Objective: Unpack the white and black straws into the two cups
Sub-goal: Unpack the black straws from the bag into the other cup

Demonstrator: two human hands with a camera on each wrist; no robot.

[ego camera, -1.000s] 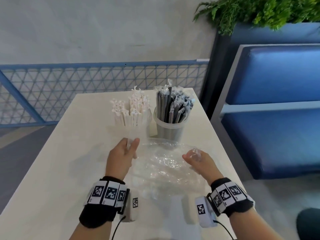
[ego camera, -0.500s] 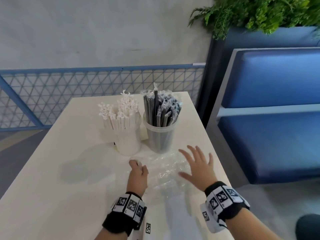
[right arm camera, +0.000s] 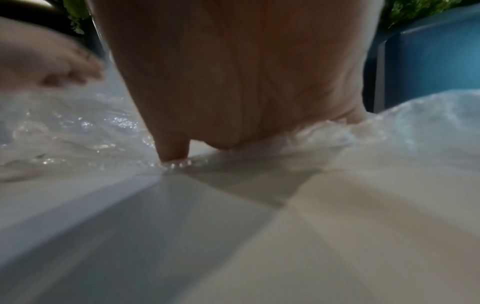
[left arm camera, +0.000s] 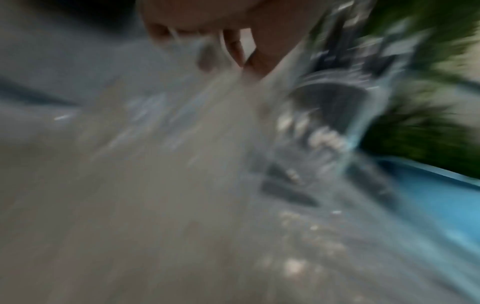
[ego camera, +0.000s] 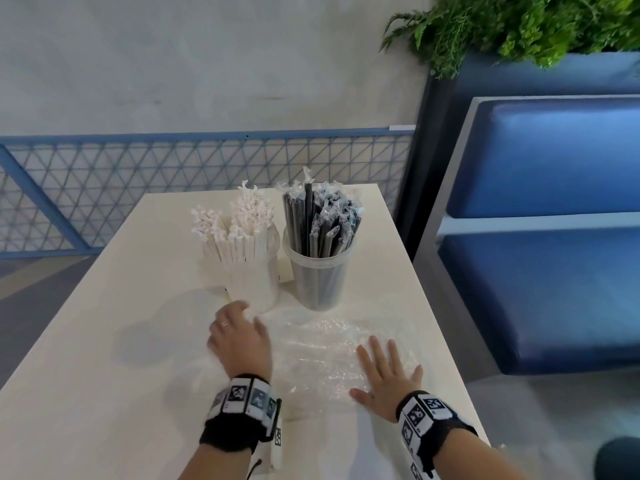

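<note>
Two clear cups stand side by side at the far middle of the table. The left cup (ego camera: pixel 254 282) holds wrapped white straws (ego camera: pixel 239 223); the right cup (ego camera: pixel 318 271) holds wrapped black straws (ego camera: pixel 320 216). An empty clear plastic bag (ego camera: pixel 322 348) lies crumpled in front of them. My right hand (ego camera: pixel 388 370) presses flat on the bag's near right part, fingers spread; the right wrist view shows its palm (right arm camera: pixel 233 72) on the plastic (right arm camera: pixel 78 127). My left hand (ego camera: pixel 239 337) is at the bag's left edge, just before the white-straw cup, fingers loosely bent and blurred. The left wrist view is blurred; the black-straw cup (left arm camera: pixel 332 115) shows there.
The white table (ego camera: pixel 104 375) ends close to my right hand, with a blue upholstered bench (ego camera: pixel 540 271) beyond that edge. A blue mesh railing (ego camera: pixel 173 188) runs behind the table, and a planter with green plants (ego camera: pixel 519 26) is at the back right.
Both hands lowered the empty bag onto the table. My right hand let go and now lies flat on it. My left hand moved to the bag's left edge near the white-straw cup.
</note>
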